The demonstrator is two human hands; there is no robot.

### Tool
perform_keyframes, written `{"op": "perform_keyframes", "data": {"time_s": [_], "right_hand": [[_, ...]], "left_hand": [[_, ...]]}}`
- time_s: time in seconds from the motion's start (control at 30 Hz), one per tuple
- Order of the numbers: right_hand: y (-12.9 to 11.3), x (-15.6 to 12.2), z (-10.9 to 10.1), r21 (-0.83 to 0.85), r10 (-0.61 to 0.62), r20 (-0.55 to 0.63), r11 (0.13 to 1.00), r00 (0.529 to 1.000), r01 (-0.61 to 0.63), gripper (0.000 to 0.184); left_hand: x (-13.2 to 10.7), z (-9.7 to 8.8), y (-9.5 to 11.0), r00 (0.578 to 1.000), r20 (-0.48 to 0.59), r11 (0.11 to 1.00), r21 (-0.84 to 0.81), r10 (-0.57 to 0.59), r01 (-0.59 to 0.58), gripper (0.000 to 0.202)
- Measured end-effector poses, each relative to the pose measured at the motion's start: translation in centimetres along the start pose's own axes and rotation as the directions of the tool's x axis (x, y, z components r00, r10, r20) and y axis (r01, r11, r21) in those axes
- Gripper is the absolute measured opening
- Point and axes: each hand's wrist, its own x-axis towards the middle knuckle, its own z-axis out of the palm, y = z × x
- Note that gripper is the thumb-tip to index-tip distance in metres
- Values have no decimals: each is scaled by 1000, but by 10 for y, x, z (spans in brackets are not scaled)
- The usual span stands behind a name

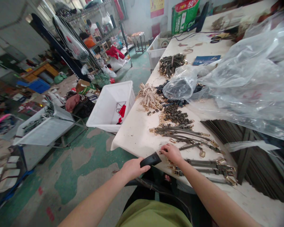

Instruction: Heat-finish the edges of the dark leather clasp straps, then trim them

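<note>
My left hand (132,168) is closed around a black tool handle (151,159) at the near edge of the white table (134,132); a black hose runs from it toward my lap. My right hand (171,152) rests on the table with its fingers curled, pinching the end of a dark strap (186,146) with a gold clasp. More dark straps with gold hardware (203,164) lie in rows beside and beyond that hand.
Beyond lie small dark pieces (176,115), a beige strap bundle (149,96) and a dark strap bundle (171,63). Clear plastic bags (251,78) cover the right side. A white bin (109,105) stands left of the table. Racks, boxes and a distant person fill the floor.
</note>
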Motion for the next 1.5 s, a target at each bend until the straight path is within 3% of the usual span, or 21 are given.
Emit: {"op": "perform_keyframes", "data": {"time_s": [0.17, 0.3, 0.47, 0.67, 0.8, 1.07, 1.23, 1.37, 1.5], "right_hand": [[0, -2, 1, -50, -11, -60, 999, 998, 8, 28], [25, -5, -7, 53, -76, -82, 995, 994, 80, 28], [49, -12, -15, -49, -98, -67, 994, 993, 95, 19], [46, -15, -11, -63, -83, -75, 995, 994, 78, 16], [44, -15, -13, -41, -70, -87, 997, 994, 66, 14], [42, -15, -16, -51, -48, -87, 998, 995, 44, 15], [44, -17, -16, -75, -49, -125, 996, 991, 40, 12], [50, -16, -12, -33, -53, -137, 998, 989, 49, 11], [57, -14, -11, 35, -43, -132, 998, 990, 48, 18]], "left_hand": [[-3, -1, 2, 1000, 1, 1000, 20, 4, -4, 55], [-2, -3, 5, 999, -17, 999, 42, 30, -30, 56], [7, -2, 13, 997, -51, 997, 65, 54, -51, 57], [33, -6, 32, 996, -49, 992, 106, 80, -74, 58], [45, -10, 31, 998, -30, 993, 102, 62, -58, 60], [45, -11, 32, 998, -24, 989, 135, 58, -54, 61], [33, -12, 24, 998, -53, 992, 122, -17, 24, 61], [36, -9, 44, 993, -71, 979, 190, 90, -75, 62], [56, -15, 75, 996, -22, 961, 265, 84, -75, 60]]}}
